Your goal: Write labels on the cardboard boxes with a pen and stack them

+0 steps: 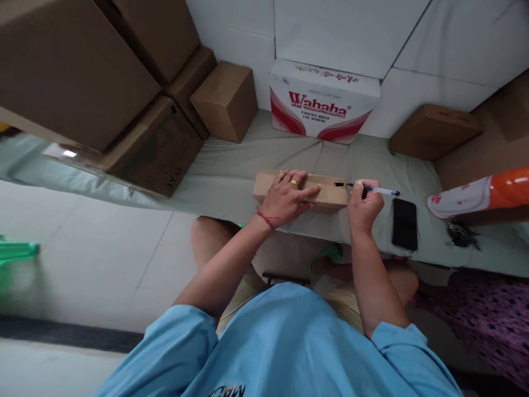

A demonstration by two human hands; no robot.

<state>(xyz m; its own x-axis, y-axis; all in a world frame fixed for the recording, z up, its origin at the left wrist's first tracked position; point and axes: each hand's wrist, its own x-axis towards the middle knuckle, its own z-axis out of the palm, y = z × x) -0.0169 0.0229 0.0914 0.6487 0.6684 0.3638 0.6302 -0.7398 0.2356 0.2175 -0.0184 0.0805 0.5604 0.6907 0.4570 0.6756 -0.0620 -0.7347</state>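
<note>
A small flat cardboard box point(326, 194) lies on a pale green cloth point(231, 171) in front of me. My left hand point(287, 197), with a ring and a red thread at the wrist, presses flat on the box's top. My right hand point(364, 205) grips a pen point(382, 191) at the box's right end, its dark tip pointing at a black mark on the box's corner.
A black phone point(404, 223) lies right of my right hand, with keys point(460, 234) and an orange-white roll point(479, 196) further right. A white Wahaha carton point(324, 102) stands behind. Brown cartons point(225, 99) stack at the left, and another point(433, 129) sits at the right.
</note>
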